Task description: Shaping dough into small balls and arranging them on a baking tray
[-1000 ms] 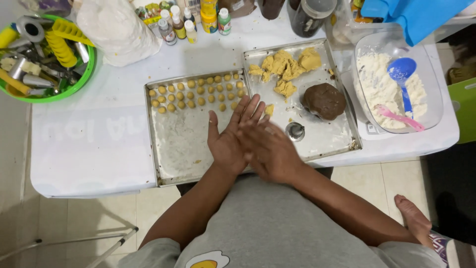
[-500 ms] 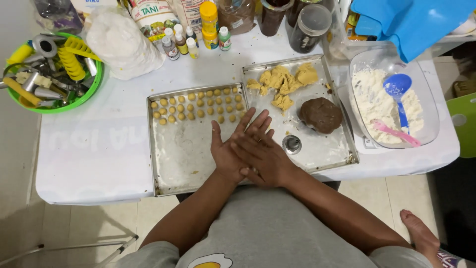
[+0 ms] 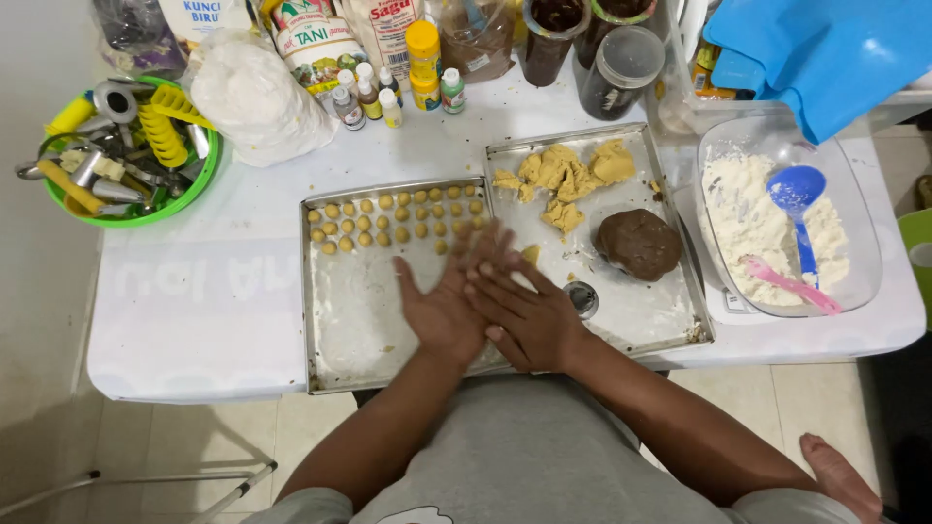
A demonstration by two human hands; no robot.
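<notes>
Rolling dough between the palms above the baking tray [image 3: 335, 320].

Left hand [image 3: 442, 306] and right hand [image 3: 529, 320] lie flat, palm to palm; any piece between them is hidden. Dough balls [image 3: 393, 221] fill two to three rows; yellow dough [image 3: 563, 175] and brown dough [image 3: 639, 243] remain on the second tray [image 3: 650, 320].

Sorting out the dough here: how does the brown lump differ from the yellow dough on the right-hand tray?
The brown dough lump is dark, smooth and one rounded mound; the yellow dough is pale, ragged and torn into several pieces. The brown one lies nearer the person, the yellow at the tray's far end. Both rest on the same metal tray.
</notes>
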